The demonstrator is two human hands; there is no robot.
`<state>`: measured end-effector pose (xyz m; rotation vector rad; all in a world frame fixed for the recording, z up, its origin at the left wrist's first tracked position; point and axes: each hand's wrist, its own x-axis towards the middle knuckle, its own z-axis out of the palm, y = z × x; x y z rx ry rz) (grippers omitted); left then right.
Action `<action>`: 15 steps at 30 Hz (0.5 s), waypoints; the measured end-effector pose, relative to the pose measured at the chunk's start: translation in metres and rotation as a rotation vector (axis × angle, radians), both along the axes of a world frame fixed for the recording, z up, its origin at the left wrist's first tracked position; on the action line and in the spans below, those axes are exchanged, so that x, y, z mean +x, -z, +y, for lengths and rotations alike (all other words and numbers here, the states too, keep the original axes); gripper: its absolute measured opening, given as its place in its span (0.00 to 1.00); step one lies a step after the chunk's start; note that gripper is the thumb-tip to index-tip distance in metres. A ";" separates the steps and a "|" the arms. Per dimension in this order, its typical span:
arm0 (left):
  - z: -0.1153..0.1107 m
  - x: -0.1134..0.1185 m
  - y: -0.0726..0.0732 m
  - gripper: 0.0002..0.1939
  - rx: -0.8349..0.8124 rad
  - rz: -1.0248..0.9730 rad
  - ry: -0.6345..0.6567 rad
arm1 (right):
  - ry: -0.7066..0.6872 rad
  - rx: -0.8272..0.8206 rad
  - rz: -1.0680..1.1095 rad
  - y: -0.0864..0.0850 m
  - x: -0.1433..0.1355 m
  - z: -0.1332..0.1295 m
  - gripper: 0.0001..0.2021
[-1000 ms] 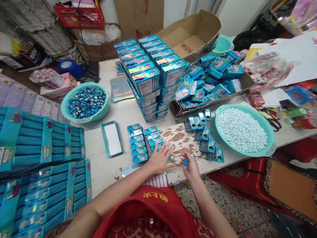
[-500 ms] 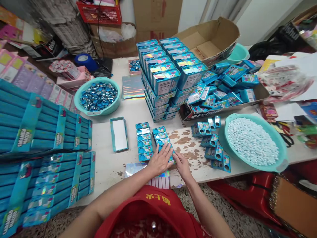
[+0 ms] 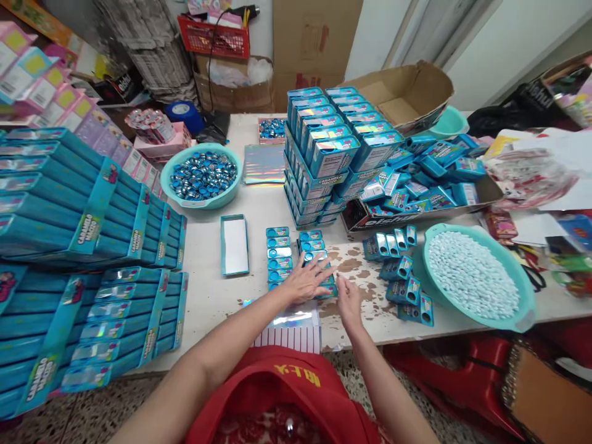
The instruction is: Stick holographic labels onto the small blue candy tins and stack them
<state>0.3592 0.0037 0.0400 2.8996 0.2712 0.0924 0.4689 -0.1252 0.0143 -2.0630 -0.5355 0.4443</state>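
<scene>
My left hand [image 3: 309,279] lies palm down with its fingers spread over the near part of a column of small blue candy boxes [image 3: 311,236], covering some of them. Just right of that column is my right hand [image 3: 349,301], its thumb and fingertips drawn together; whatever may be between them is too small to make out. A second column of blue boxes [image 3: 279,252] stands to the left, each top showing a round recess. Shiny holographic sticker sheets [image 3: 296,317] lie at the table edge, partly under my left forearm.
A shallow open box [image 3: 235,246] lies left of the columns. Behind are a basin of metallic blue caps [image 3: 201,176] and stacked filled trays [image 3: 319,160]. To the right stand loose open boxes [image 3: 402,283] and a basin of pale candies [image 3: 472,277]. Tall display stacks [image 3: 92,216] line the left.
My left hand's fingers have spread wider over the boxes. My right hand has drawn slightly away from the column, its fingertips now together. The camera view has shifted, moving most things rightward.
</scene>
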 end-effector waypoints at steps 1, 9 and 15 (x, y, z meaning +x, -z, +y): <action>0.003 -0.006 -0.002 0.33 0.009 -0.018 -0.081 | 0.000 -0.010 -0.075 -0.003 0.004 0.001 0.32; 0.010 -0.054 -0.005 0.33 -0.027 -0.077 -0.428 | -0.154 -0.110 -0.158 -0.007 0.010 0.014 0.35; 0.049 -0.094 -0.011 0.10 -0.158 -0.223 -0.933 | -0.315 0.044 -0.273 -0.030 -0.006 0.011 0.19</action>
